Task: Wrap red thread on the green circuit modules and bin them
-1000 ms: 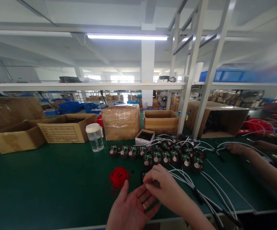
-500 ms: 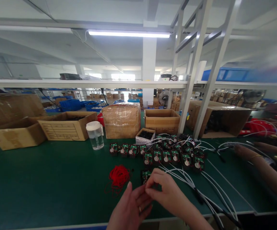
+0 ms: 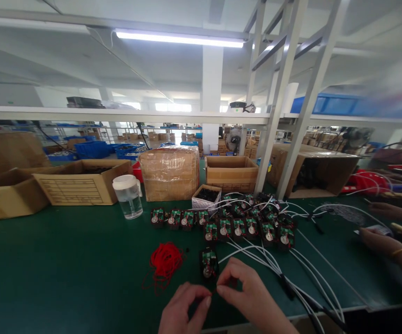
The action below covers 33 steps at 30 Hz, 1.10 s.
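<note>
My left hand (image 3: 188,307) and my right hand (image 3: 242,286) are close together near the front of the bench, each with thumb and fingertips pinched. Between the fingertips runs a short piece of thin red wire (image 3: 214,292). Just beyond them lies a black housing with a green circuit board (image 3: 208,263) and a round silvery part, joined to a white cable. Left of it is a tangled pile of red wires (image 3: 166,261). Farther back, several similar housings (image 3: 239,228) stand in rows.
White cables (image 3: 274,260) run across the bench to its front edge. Behind stand a water jug (image 3: 127,197), a small box of black parts (image 3: 206,197) and cardboard boxes (image 3: 169,174). Metal posts (image 3: 286,102) rise at right. A co-worker's hands (image 3: 378,236) are at far right.
My left hand has turned from open fingers to a pinch, and the red wire now shows between both hands. The near housing is more fully uncovered. The view has shifted slightly.
</note>
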Each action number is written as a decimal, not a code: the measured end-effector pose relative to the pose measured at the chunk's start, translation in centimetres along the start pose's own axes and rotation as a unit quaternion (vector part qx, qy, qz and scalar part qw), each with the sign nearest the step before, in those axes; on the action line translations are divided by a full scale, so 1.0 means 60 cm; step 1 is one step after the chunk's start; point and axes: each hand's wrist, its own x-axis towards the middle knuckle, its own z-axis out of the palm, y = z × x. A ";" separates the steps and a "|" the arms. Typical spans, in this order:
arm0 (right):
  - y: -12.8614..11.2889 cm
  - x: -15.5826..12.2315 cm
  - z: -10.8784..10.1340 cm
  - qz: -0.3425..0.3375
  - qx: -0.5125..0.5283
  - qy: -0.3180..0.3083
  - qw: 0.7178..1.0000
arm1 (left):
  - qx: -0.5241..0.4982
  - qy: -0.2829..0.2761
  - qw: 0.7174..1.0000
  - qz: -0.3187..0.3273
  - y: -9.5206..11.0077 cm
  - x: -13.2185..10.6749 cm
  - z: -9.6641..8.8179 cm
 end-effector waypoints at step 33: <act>0.019 0.107 -0.009 -0.043 -0.084 0.028 0.995 | 0.143 0.017 0.990 -0.001 0.046 0.115 -0.034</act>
